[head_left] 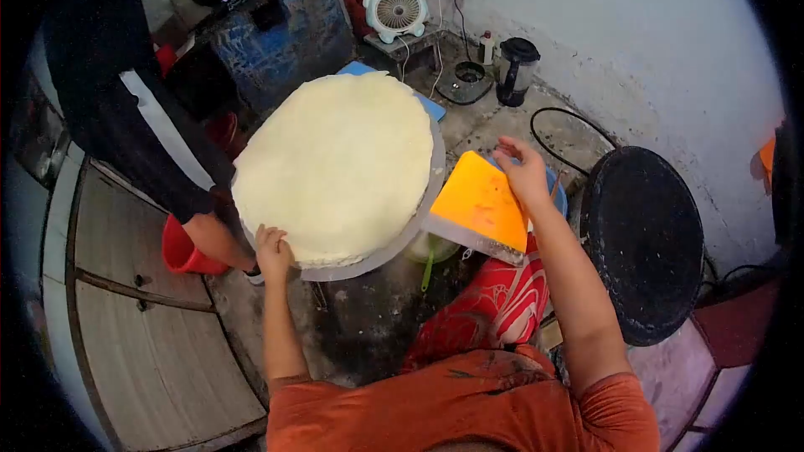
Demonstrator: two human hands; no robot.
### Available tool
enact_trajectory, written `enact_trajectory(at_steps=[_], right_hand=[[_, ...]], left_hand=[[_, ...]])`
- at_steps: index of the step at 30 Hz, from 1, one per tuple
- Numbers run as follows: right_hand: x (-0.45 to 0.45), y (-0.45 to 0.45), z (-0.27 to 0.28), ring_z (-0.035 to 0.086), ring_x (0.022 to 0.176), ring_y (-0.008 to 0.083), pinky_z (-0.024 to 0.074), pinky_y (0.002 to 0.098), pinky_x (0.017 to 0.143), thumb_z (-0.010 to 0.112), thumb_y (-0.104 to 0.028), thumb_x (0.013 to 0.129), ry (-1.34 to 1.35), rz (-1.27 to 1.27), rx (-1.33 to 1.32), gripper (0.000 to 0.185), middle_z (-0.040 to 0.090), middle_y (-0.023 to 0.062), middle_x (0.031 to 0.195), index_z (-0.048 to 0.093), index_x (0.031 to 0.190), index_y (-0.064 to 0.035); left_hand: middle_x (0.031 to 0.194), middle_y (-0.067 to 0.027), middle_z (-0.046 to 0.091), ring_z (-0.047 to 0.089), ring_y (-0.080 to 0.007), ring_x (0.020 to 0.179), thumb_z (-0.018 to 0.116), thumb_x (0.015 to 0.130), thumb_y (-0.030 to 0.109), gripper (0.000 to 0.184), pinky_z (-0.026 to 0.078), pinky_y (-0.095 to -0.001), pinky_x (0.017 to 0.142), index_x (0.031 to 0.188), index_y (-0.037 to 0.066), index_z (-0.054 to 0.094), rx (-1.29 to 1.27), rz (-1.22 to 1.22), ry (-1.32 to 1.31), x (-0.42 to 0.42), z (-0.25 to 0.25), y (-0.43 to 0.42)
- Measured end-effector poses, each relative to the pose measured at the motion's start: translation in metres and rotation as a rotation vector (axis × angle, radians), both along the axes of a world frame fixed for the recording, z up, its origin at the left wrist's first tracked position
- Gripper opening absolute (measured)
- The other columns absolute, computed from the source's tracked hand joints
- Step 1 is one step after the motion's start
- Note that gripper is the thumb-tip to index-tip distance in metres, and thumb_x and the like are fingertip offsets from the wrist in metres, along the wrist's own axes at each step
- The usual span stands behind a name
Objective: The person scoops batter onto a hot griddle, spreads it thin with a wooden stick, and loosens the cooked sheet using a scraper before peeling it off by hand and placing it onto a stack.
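Observation:
A big, pale round flatbread (339, 163), seemingly a stack of thin sheets, lies on a grey round board (368, 268) in front of me. My left hand (274, 253) is at its near left rim, fingers curled over the edge; the thumb side is partly hidden. In my right hand (521, 169), to the right of the board, is an orange scraper (481, 205) with a pale straight blade along its lower side. It is held tilted, apart from the flatbread. Below the board, a bowl with a green handle (428, 272) shows in part.
Another person's arm (213, 238) reaches down at the board's left, beside a red bucket (188, 247). A black round griddle (643, 243) leans at the right. A white fan (397, 10) and a blender jug (517, 71) stand at the back. Cabinet doors (151, 360) line the left.

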State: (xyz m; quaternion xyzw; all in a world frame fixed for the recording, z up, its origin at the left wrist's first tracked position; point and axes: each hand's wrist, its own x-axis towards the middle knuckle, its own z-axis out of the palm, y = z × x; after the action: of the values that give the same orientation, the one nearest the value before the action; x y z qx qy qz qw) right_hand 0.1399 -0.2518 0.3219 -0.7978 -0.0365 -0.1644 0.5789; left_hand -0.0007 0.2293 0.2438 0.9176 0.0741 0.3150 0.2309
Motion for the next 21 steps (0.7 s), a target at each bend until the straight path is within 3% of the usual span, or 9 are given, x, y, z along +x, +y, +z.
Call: enact_trajectory(at_steps=[6, 7, 9, 12, 13, 14, 15, 18, 21], right_hand=[[-0.019, -0.005, -0.009, 0.059, 0.087, 0.0182, 0.0463, 0.0296, 0.075, 0.047, -0.041, 0.091, 0.736, -0.116, 0.421, 0.045, 0.062, 0.0083, 0.096, 0.057, 0.107, -0.0003], [-0.027, 0.0, -0.006, 0.059, 0.089, 0.0201, 0.0465, 0.0305, 0.076, 0.047, -0.04, 0.091, 0.783, -0.004, 0.641, 0.045, 0.062, 0.0098, 0.098, 0.056, 0.108, -0.0001], [-0.03, 0.004, -0.021, 0.058, 0.098, 0.0244, 0.0467, 0.034, 0.084, 0.047, -0.037, 0.091, 0.852, 0.258, 0.869, 0.043, 0.06, 0.0126, 0.108, 0.052, 0.114, -0.0005], [-0.042, 0.032, -0.01, 0.055, 0.104, 0.0241, 0.0446, 0.0367, 0.09, 0.044, -0.03, 0.093, 0.788, 0.369, 1.051, 0.04, 0.056, 0.011, 0.116, 0.046, 0.121, -0.0008], [-0.046, 0.041, -0.005, 0.052, 0.11, 0.0236, 0.0409, 0.0373, 0.096, 0.042, -0.025, 0.094, 0.79, 0.438, 1.129, 0.039, 0.051, 0.0093, 0.123, 0.04, 0.125, -0.0008], [-0.049, 0.052, -0.003, 0.052, 0.11, 0.0236, 0.0409, 0.0373, 0.096, 0.042, -0.025, 0.094, 0.804, 0.455, 1.124, 0.039, 0.051, 0.0093, 0.123, 0.04, 0.125, -0.0008], [-0.053, 0.062, -0.001, 0.05, 0.112, 0.0242, 0.0386, 0.0376, 0.098, 0.041, -0.024, 0.094, 0.708, 0.512, 1.179, 0.039, 0.05, 0.0094, 0.125, 0.04, 0.125, -0.0005], [-0.061, 0.073, -0.003, 0.049, 0.112, 0.0208, 0.038, 0.0363, 0.097, 0.045, -0.028, 0.093, 0.598, 0.569, 1.184, 0.042, 0.049, 0.0074, 0.124, 0.039, 0.127, -0.0037], [-0.069, 0.065, 0.014, 0.05, 0.101, 0.0151, 0.0407, 0.0296, 0.084, 0.054, -0.039, 0.088, 0.622, 0.399, 0.633, 0.052, 0.051, 0.0043, 0.115, 0.038, 0.129, -0.011]], left_hand=[[0.106, -0.0137, 0.056, 0.046, -0.0357, 0.109, 0.054, 0.065, 0.0, 0.024, 0.035, -0.0466, 0.094, 0.085, 0.007, 0.065, 0.428, 0.261, 0.186, -0.009, 0.01, -0.013], [0.111, -0.0157, 0.055, 0.04, -0.0387, 0.115, 0.06, 0.076, 0.012, 0.018, 0.033, -0.0488, 0.095, 0.092, 0.01, 0.067, 0.548, 0.298, 0.27, -0.01, 0.03, -0.03], [0.108, -0.0184, 0.055, 0.048, -0.0352, 0.105, 0.05, 0.067, 0.0, 0.031, 0.038, -0.0474, 0.091, 0.095, 0.004, 0.062, 0.334, 0.126, 0.024, -0.007, 0.037, -0.06], [0.116, -0.0125, 0.053, 0.055, -0.0234, 0.098, 0.056, 0.073, -0.001, 0.05, 0.047, -0.0316, 0.078, 0.122, 0.004, 0.048, -0.767, -0.375, 0.27, -0.004, 0.046, -0.144], [0.122, -0.0093, 0.048, 0.057, -0.0192, 0.089, 0.057, 0.073, -0.005, 0.069, 0.048, -0.0281, 0.072, 0.136, 0.009, 0.031, -0.693, -0.369, 0.323, 0.005, 0.03, -0.172], [0.126, -0.0076, 0.044, 0.057, -0.017, 0.08, 0.059, 0.074, -0.004, 0.078, 0.047, -0.0277, 0.065, 0.139, 0.009, 0.018, -1.269, -0.526, 0.413, -0.005, 0.065, -0.205], [0.129, -0.0088, 0.038, 0.057, -0.016, 0.076, 0.059, 0.076, -0.002, 0.079, 0.045, -0.0267, 0.058, 0.139, 0.008, 0.014, -1.441, -0.758, 0.4, -0.004, 0.06, -0.222], [0.098, -0.0043, 0.056, 0.054, -0.0108, 0.068, 0.058, 0.083, 0.006, 0.037, 0.042, -0.0228, 0.055, 0.118, 0.006, 0.045, -1.58, -0.631, 0.43, 0.013, 0.066, -0.246], [0.083, -0.0008, 0.057, 0.051, -0.0091, 0.061, 0.057, 0.085, 0.009, 0.022, 0.041, -0.0216, 0.053, 0.106, 0.006, 0.052, -1.798, -0.45, 0.222, 0.05, 0.063, -0.239]])
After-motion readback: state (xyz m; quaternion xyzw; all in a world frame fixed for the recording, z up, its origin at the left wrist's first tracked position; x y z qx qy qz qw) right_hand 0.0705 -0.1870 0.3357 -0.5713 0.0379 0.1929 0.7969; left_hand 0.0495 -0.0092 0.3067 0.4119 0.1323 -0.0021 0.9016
